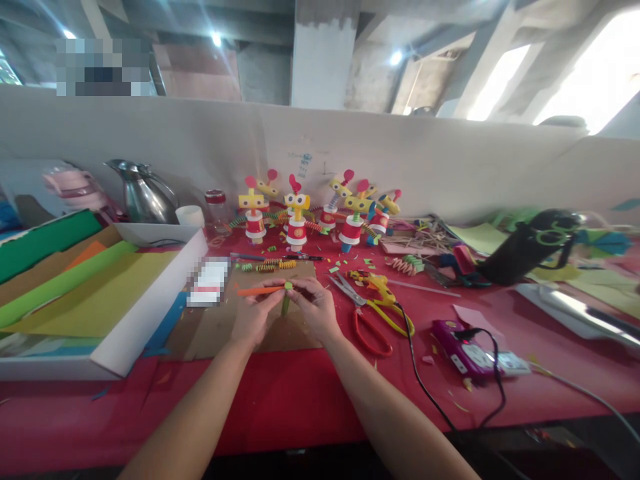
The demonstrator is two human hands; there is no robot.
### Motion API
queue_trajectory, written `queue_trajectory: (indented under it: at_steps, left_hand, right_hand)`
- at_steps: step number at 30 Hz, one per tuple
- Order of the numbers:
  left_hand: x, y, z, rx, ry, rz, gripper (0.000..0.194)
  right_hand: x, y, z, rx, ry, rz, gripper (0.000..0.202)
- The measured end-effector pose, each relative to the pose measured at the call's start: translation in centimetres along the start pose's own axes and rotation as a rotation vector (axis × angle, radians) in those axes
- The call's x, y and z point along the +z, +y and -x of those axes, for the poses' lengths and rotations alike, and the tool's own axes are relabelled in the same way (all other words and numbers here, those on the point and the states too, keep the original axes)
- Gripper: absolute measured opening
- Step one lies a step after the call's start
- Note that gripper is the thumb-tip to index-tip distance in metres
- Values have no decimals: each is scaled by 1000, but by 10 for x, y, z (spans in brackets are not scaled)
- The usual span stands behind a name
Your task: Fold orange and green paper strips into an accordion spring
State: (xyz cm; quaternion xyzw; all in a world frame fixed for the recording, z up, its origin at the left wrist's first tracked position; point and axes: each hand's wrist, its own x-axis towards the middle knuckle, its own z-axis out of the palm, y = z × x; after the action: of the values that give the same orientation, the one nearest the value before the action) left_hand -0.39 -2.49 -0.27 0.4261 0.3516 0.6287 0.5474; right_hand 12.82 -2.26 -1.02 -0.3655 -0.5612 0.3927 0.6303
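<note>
Red bench (300,400) supports a white box (154,305) of coloured paper (95,293), positioned at left. Cardboard sheet (207,327) lies flat at centre. Metal jug (143,195) stands behind the box. Both hands are above the cardboard sheet, set to narrow pinches: left hand (254,319) on an orange strip (260,291), right hand (317,308) on a green strip (285,307), the strips meeting between the fingertips

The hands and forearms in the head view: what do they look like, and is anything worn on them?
The left hand and right hand are a person's, ungloved. Both forearms are bare, with no sleeve in view, and widen toward the picture's bottom edge. No watch, bracelet or marking shows; rings are too small to tell.
</note>
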Motion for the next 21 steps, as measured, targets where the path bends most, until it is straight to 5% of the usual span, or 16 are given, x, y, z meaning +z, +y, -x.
queue_trajectory:
  at_steps: [21]
  left_hand:
    - [4,-7,3,29,-32,-112,22]
  right_hand:
    - [1,-4,10,-136,50,249,6]
